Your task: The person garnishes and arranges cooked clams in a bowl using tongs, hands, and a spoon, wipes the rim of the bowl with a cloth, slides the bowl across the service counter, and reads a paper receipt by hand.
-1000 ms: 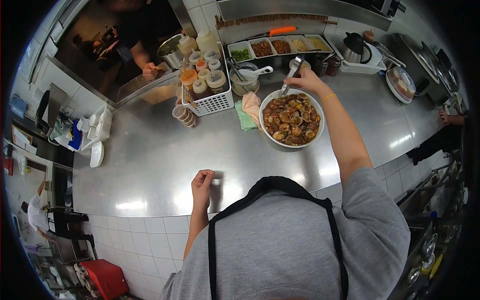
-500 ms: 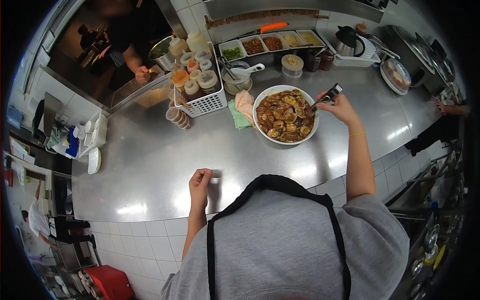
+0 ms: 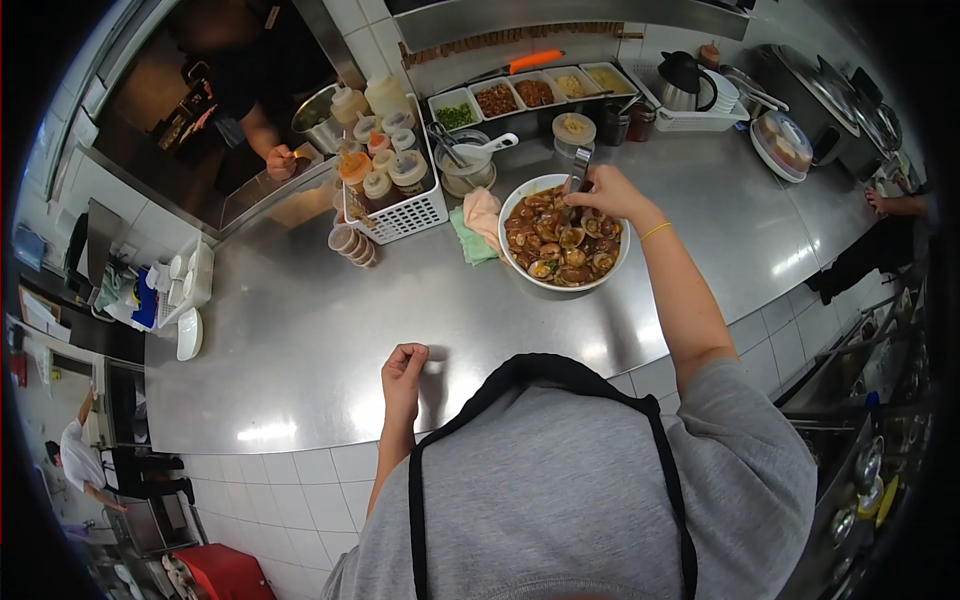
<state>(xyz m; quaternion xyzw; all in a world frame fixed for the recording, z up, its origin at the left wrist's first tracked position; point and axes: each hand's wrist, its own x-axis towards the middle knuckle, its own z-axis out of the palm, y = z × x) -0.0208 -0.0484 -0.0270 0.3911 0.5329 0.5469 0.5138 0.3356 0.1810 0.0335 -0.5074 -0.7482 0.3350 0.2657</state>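
A white bowl (image 3: 622,255) on the steel counter holds clams in brown sauce (image 3: 565,240). My right hand (image 3: 606,194) grips metal tongs (image 3: 579,168) over the bowl's upper right part; their tips are down among the clams and hidden. Lower left of the bowl, my left hand (image 3: 405,368) is closed at the counter's front edge, fingers pressed together; what it holds, if anything, cannot be made out. A pink cloth (image 3: 482,215) and a green cloth (image 3: 470,238) lie against the bowl's left side.
Behind the bowl stand a white basket of sauce bottles (image 3: 410,217), a ladle pot (image 3: 466,178), topping trays (image 3: 535,95) and a lidded tub (image 3: 573,130). Stacked small cups (image 3: 352,245) are left. Another person's hand (image 3: 281,162) shows at the hatch.
My right hand with the tongs went from the bowl's top to its right side, then back to the upper right. The tongs' angle changed. The view shifted slightly; my left hand stayed put.
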